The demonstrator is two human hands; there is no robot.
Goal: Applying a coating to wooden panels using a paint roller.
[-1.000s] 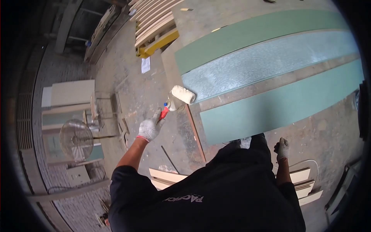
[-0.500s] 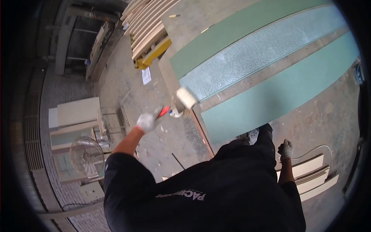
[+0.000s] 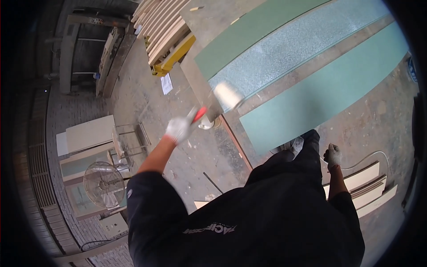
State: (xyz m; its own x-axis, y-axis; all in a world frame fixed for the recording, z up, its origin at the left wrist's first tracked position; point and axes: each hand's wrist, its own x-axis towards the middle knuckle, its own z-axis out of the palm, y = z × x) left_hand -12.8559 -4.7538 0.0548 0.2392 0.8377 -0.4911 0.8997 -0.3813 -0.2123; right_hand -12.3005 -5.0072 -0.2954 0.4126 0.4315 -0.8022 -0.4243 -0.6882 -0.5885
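Note:
My left hand, in a white knit glove, is closed around the red handle of a paint roller. The roller's cream sleeve, smeared by motion, hangs over the near left end of a wet-looking, pale blue-green panel. Whether it touches the surface I cannot tell. At my right side, my gloved right hand is curled into a loose fist, and nothing shows sticking out of it. It is nearest to several cream boards on the floor.
Matte green panels flank the wet one, close to my feet. A reddish strip lies beside a white container. Slats are stacked on a yellow support at the far left. A standing fan is at left. A hose curves at right.
My left hand has carried the roller to the right and slightly up, over the wet panel's end. The panels have slid left in view, while my right hand remains in a fist.

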